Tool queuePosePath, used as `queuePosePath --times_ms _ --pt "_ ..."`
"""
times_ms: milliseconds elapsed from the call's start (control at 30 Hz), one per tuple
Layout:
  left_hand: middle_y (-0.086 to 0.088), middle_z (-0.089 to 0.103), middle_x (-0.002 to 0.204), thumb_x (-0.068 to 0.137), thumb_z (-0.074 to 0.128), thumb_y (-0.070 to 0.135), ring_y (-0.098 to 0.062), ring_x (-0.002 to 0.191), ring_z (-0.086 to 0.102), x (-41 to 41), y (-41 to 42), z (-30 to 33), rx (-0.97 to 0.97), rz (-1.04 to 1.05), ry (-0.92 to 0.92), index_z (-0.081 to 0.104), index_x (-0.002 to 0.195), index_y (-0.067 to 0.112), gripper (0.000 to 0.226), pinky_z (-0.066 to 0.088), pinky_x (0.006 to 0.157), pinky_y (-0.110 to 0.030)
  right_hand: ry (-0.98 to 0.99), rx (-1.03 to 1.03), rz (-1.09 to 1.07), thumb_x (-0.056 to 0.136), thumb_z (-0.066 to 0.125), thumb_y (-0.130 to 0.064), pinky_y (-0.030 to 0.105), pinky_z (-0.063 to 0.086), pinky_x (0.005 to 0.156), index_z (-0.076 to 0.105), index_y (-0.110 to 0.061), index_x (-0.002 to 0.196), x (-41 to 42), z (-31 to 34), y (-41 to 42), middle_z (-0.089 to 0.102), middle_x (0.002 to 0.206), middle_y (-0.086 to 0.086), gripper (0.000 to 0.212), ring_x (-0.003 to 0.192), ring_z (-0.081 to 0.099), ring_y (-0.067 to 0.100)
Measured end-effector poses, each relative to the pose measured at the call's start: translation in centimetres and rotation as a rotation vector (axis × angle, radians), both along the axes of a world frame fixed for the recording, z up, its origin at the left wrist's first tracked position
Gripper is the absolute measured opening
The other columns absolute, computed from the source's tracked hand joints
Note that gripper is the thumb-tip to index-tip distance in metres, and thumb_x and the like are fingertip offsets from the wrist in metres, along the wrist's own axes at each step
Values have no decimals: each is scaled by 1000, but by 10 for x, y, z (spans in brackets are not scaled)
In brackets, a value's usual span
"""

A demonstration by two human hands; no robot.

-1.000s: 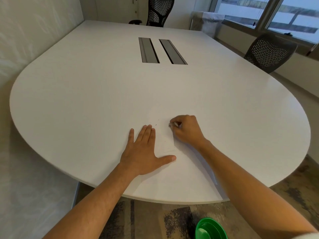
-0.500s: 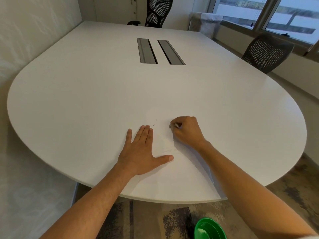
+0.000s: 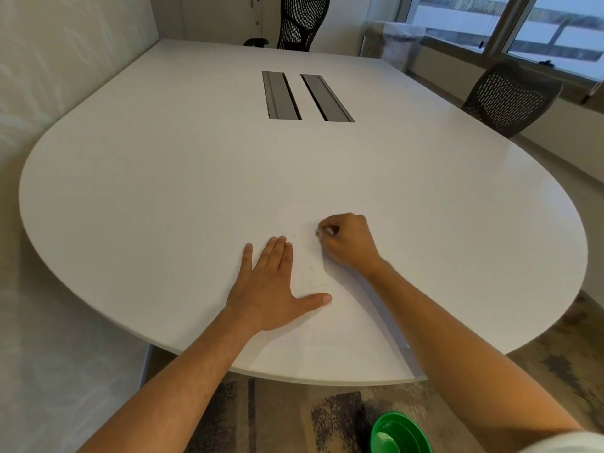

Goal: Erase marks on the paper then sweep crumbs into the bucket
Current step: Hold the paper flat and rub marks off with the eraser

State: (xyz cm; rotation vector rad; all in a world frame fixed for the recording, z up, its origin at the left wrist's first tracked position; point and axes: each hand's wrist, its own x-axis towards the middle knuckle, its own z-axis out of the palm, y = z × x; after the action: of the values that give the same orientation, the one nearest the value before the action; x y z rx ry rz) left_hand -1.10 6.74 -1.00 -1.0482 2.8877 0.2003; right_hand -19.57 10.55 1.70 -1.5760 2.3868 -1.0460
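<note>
The head view shows two hands, one sheet of white paper (image 3: pixel 330 325), one green round plastic bucket (image 3: pixel 399 433), two black mesh office chairs and two grey rectangular slots (image 3: pixel 307 95) in the large white rounded counter (image 3: pixel 163 191). The left hand (image 3: pixel 273 289) lies flat with fingers spread, pressing the paper down near the counter's front edge. The right hand (image 3: pixel 346 241) is curled shut on a small pale eraser (image 3: pixel 317 231) at the paper's far part, beside a few faint dark marks (image 3: pixel 295 233). The bucket stands on the patterned carpet below the counter's edge, partly cut off by the frame. Windows line the right wall. The eraser is mostly hidden by fingers; the paper's outline is hard to trace against the counter.
</note>
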Motion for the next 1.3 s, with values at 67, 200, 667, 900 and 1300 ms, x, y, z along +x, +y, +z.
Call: queuePosePath --times_ms 67,200,667,900,1300 --pt "-2 -17 162 64 6 97 -15 146 -22 0 0 -1 -3 -2 13 -14 152 14 123 -11 117 -53 49 13 130 81 61 -7 29 51 71 75 -4 84 22 -3 8 75 81 9 14 72 66 23" --pt "-1 -16 162 65 7 96 -15 146 -22 0 0 -1 -5 -7 18 -14 152 14 122 -11 117 -53 40 26 172 82 64 -10 27 52 77 76 -9 93 22 -2 8 76 90 3 16 78 67 17" --pt "-2 -14 162 66 9 95 -15 147 -20 -1 1 2 -6 -8 34 -13 152 15 120 -11 117 -53 49 59 168 83 62 -12 25 51 77 76 -8 94 28 -1 -16 76 92 3 18 82 67 16" --pt "-3 -18 161 65 8 96 -17 147 -21 0 1 2 -7 1 2 -16 151 14 121 -10 117 -54 24 60 8 83 61 -7 33 56 77 75 -1 90 7 0 -33 75 92 10 16 80 67 22" --pt "-3 -17 162 61 3 97 -18 147 -20 -1 0 1 -14 -1 -3 -13 152 13 125 -10 117 -55 18 11 -44 79 61 -4 24 53 78 77 -9 86 -21 -1 22 77 90 2 18 82 70 16"
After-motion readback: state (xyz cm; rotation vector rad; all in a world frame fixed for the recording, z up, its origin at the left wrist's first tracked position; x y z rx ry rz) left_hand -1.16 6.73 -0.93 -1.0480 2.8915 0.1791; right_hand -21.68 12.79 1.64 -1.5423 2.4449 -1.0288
